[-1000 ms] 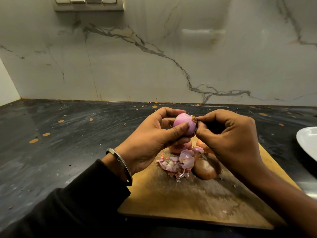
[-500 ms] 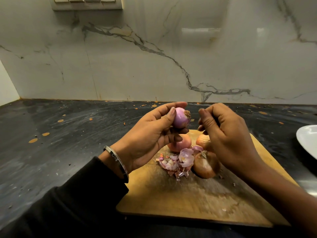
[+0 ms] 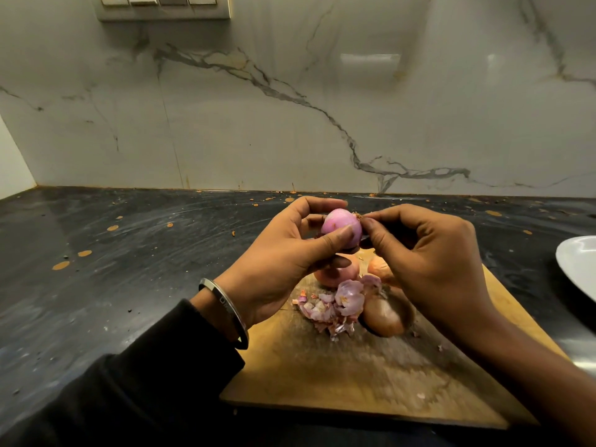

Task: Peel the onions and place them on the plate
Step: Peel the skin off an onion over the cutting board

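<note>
Onions (image 3: 385, 312) and peels (image 3: 335, 306) on board (image 3: 354, 375), plate (image 3: 577, 266) right

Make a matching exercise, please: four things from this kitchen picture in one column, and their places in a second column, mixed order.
Things:
1. peeled onion
2. brown unpeeled onion
3. white plate
4. bracelet

Places:
A. at the right edge of the counter
B. on the left wrist
C. held in the left hand
D. on the cutting board, beside the peels

Pairs: 1-C, 2-D, 3-A, 4-B
</note>
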A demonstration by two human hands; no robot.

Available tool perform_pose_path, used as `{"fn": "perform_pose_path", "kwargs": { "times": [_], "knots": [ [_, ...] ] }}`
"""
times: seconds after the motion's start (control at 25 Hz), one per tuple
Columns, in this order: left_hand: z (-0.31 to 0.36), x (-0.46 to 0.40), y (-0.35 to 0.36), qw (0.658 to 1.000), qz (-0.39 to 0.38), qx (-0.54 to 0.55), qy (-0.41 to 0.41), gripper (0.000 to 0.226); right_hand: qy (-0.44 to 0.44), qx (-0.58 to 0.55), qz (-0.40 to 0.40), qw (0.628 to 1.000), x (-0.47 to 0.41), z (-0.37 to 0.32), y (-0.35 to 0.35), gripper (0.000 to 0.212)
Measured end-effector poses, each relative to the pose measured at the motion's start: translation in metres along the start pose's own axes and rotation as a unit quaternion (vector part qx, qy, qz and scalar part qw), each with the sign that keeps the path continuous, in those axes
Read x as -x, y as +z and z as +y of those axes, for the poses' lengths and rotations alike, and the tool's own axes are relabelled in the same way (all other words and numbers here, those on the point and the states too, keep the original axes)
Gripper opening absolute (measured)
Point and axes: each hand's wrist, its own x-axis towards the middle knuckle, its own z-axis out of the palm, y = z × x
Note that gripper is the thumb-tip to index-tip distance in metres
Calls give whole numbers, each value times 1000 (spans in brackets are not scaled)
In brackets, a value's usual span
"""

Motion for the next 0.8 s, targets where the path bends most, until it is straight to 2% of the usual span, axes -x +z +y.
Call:
{"fn": "perform_pose_path", "kwargs": {
  "times": [0.24,0.44,0.56,0.68,0.72,0.8],
  "knots": [
    [-3,-1,-4,998,21,-40,33,47,15,-28,-15,999,0,2,0,14],
    [-3,-1,-3,998,18,-44,30,50,-12,25,-3,1000,0,4,2,12],
    [-1,-1,-3,999,6,-17,26,49,43,16,-21,999,-1,9,5,8],
    [2,-1,-5,1000,1,-9,22,56,115,-32,-28,992,-4,8,5,28],
    [2,-2,-5,1000,1,-10,23,57,102,-31,-28,994,-5,7,3,33],
    [2,-2,-5,999,0,-19,34,54,65,-23,-33,997,-6,3,0,29]
  ]
}}
